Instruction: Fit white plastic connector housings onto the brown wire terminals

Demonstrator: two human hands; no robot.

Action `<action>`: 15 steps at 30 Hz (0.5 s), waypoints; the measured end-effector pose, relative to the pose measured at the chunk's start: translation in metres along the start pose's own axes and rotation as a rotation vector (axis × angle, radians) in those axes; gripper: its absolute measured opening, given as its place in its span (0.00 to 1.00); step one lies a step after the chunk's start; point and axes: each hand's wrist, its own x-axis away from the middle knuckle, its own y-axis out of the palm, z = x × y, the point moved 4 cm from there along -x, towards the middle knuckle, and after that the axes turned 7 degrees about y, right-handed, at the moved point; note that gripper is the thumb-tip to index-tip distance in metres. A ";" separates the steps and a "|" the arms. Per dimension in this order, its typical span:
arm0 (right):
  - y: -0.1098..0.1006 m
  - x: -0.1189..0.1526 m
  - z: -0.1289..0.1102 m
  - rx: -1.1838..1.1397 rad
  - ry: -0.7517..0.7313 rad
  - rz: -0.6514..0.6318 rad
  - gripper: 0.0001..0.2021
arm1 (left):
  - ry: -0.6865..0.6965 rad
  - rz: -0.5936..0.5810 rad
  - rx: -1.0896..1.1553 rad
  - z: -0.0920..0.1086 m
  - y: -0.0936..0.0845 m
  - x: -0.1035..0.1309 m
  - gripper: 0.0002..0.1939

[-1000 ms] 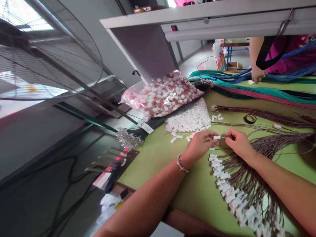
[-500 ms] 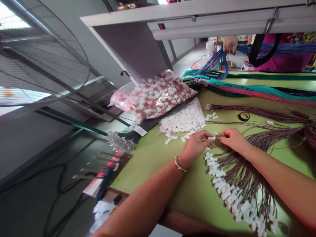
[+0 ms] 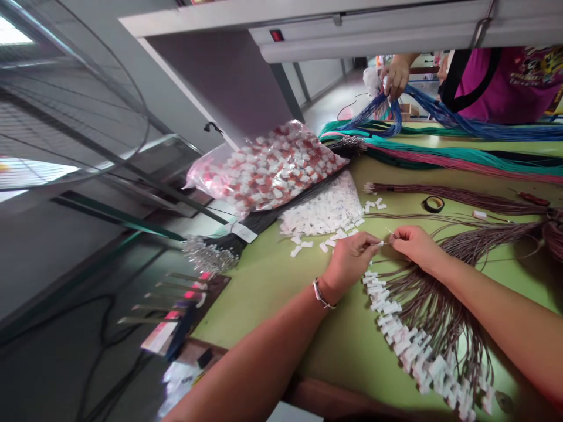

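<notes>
My left hand (image 3: 352,256) pinches a small white plastic connector (image 3: 380,243), mostly covered by the fingers. Just to its right, my right hand (image 3: 412,243) is closed on a thin brown wire; a fine pale tip sticks up from its fingers. The two hands nearly meet above the green table. Below them fans a row of white connectors (image 3: 407,346) fitted on brown wires (image 3: 444,296). Loose white connectors (image 3: 324,247) lie left of my left hand, beside a clear bag of white connectors (image 3: 323,210).
A big clear bag of white and orange parts (image 3: 272,167) lies behind. Black tape (image 3: 433,204) and a red-handled tool (image 3: 532,198) rest at right. Across the green table (image 3: 264,293), a co-worker's hand (image 3: 396,78) holds blue wires (image 3: 461,119). Bundled black wires (image 3: 211,255) overhang the left edge.
My hands stay close together; the connector now shows less between my left fingers. Across the table, the co-worker's hand has shifted left and the blue wires have dropped lower. The view has shifted slightly.
</notes>
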 end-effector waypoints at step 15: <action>0.003 0.002 0.000 0.066 -0.065 -0.024 0.09 | -0.084 -0.073 0.220 0.001 0.010 -0.004 0.03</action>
